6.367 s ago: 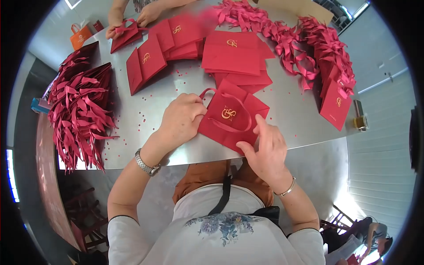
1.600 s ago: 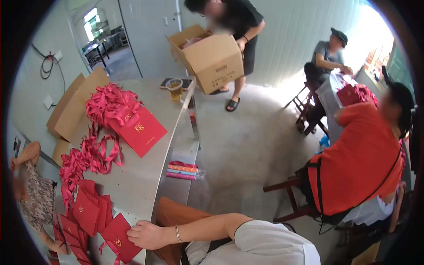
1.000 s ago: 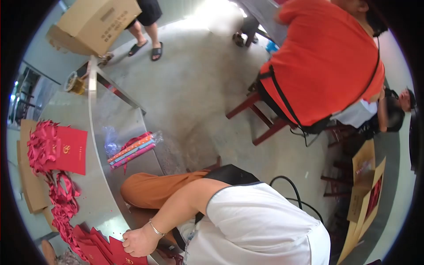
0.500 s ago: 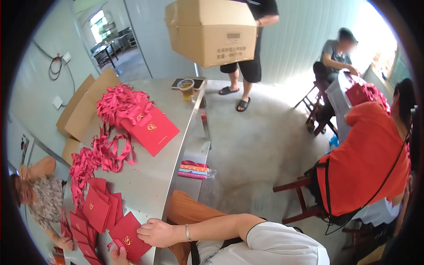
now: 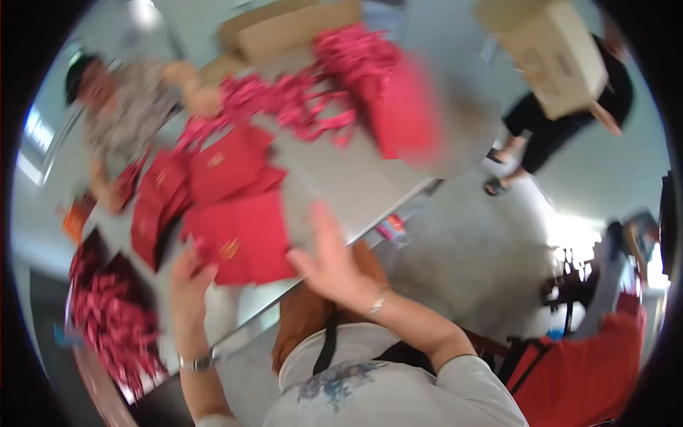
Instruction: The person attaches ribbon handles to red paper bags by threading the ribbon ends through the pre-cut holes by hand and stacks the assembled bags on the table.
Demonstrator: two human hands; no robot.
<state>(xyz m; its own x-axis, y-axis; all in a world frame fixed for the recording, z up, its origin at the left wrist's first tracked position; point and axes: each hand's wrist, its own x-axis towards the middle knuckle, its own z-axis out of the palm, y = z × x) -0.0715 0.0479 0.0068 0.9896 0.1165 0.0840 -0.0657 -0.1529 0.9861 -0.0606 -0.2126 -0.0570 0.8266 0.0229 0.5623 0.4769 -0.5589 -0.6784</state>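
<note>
A red paper gift bag (image 5: 260,238) with a gold emblem lies flat on the metal table in front of me. At its left edge my left hand (image 5: 188,285) has thumb and fingers closed about the bag's pink ribbon (image 5: 202,247), though blur softens the grip. My right hand (image 5: 331,256) is at the bag's right edge, fingers spread and nothing held; whether its thumb touches the paper I cannot tell. Behind the bag rest more red bags (image 5: 228,164), overlapping in a stack, with others (image 5: 160,192) to their left.
Pink ribbons (image 5: 284,103) heap along the table (image 5: 313,167). More ribboned bags fill a container (image 5: 117,313) at lower left. Across the table sits a person in a patterned shirt (image 5: 131,107). Another person holds a cardboard box (image 5: 558,60); a red-clad back (image 5: 583,370) is at right.
My view has swung left, bringing the lower-left container in. My right hand has lifted off the bag's face and spread its fingers; the left stays at the ribbon.
</note>
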